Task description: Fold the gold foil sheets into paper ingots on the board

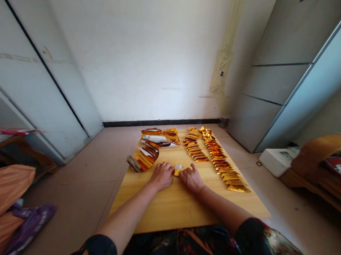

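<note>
A small piece of gold foil paper (178, 168), with a white patch showing, lies between my hands near the middle of the wooden table (169, 207). My left hand (162, 176) is closed at its left end, fingertips pressed on the paper. From the other side my right hand (192, 178) grips its right end, with one finger raised. Loose gold and white paper sheets (149, 153) lie curled to the left beyond my left hand. Folded gold paper pieces (196, 151) stand overlapped in a row past my right hand, and a longer row of folded gold pieces (222, 163) runs along the right edge.
White cabinet doors (41, 65) rise on the left, a grey refrigerator (278, 68) on the right. A white box (275, 161) sits on the floor by a wooden seat (318, 169). Orange and purple bags (15, 211) lie at lower left. A white wall (150, 60) stands behind the table.
</note>
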The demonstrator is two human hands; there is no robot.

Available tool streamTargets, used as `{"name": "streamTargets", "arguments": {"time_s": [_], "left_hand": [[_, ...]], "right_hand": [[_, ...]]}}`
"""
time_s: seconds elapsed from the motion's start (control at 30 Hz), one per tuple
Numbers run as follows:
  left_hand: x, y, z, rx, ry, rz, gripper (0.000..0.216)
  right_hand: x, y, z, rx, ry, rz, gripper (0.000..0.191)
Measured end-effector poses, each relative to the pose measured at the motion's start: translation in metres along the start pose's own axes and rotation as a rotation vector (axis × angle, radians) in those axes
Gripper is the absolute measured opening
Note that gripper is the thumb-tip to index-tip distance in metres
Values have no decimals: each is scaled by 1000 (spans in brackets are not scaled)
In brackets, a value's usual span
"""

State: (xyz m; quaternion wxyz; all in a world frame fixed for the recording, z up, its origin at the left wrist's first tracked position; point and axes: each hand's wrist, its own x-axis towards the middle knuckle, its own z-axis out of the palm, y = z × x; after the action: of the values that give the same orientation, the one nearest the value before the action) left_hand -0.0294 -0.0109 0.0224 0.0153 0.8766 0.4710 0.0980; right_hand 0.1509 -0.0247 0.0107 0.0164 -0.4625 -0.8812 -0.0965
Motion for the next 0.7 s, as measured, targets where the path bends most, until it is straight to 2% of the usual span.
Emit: {"name": "streamTargets", "arguments": {"time_s": [0.23,0.5,0.7], "left_hand": [[3,4,12,18,72,-15,20],[9,6,19,68,32,-4,29],[10,1,23,48,55,9,28]], "right_hand": [[-4,4,3,60,3,129,22],[-6,6,6,98,22,238,19],[-6,7,8,127,29,278,21]]}}
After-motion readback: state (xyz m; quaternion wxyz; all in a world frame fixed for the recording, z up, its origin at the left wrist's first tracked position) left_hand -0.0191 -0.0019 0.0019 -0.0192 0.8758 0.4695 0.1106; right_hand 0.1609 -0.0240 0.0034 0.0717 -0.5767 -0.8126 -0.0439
